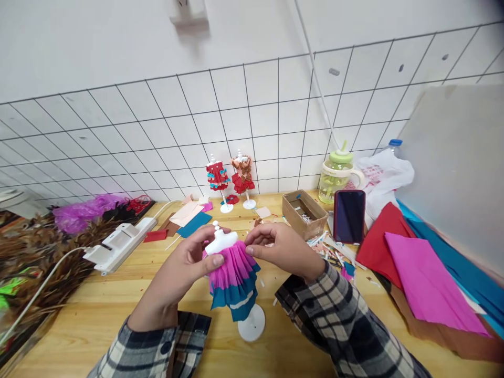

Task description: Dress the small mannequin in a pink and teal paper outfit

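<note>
A small white dress form on a round white base leans a little between my hands. Pleated pink paper wraps its upper part, above a layer of teal paper with a white strip showing. My left hand grips the form from the left, thumb on the front at the top of the pink pleats and fingers behind, partly hidden. At the right upper edge of the pink paper, my right hand pinches the pleats between thumb and forefinger.
Two dressed mini forms stand by the tiled wall. A cardboard box, a phone and a green-lidded bottle are at the back right. Coloured paper sheets lie right; a power strip and brown feathers lie left.
</note>
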`<state>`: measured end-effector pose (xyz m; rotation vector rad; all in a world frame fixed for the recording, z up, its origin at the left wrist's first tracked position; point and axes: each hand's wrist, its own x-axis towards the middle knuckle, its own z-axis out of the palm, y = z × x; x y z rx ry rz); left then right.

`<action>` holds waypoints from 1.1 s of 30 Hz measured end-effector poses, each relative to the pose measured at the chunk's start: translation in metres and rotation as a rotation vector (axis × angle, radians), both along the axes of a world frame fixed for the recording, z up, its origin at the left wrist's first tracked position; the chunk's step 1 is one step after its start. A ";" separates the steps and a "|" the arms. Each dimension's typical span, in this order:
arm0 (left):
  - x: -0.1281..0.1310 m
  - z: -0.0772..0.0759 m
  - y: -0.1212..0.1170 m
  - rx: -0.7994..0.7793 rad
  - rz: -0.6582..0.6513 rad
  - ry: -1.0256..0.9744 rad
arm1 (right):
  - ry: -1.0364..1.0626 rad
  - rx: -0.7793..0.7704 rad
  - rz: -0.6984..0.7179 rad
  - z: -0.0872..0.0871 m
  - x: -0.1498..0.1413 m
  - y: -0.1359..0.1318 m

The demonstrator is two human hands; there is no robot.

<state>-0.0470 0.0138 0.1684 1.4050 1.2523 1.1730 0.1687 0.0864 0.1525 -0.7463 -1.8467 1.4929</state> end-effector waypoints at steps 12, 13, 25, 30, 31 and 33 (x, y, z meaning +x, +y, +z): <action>-0.014 0.016 -0.027 0.027 -0.026 0.143 | 0.034 0.262 -0.019 0.010 -0.008 -0.028; -0.016 0.017 -0.030 0.031 -0.034 0.165 | 0.039 0.290 -0.016 0.011 -0.007 -0.032; -0.031 0.021 -0.056 0.187 -0.060 0.300 | -0.003 0.260 0.097 0.013 -0.016 -0.051; -0.027 0.020 -0.060 0.144 -0.096 0.206 | -0.023 0.348 0.032 0.016 -0.016 -0.059; -0.026 0.020 -0.060 0.137 -0.106 0.191 | -0.031 0.347 0.027 0.016 -0.017 -0.060; -0.025 0.019 -0.061 0.131 -0.110 0.172 | -0.039 0.328 0.026 0.015 -0.018 -0.060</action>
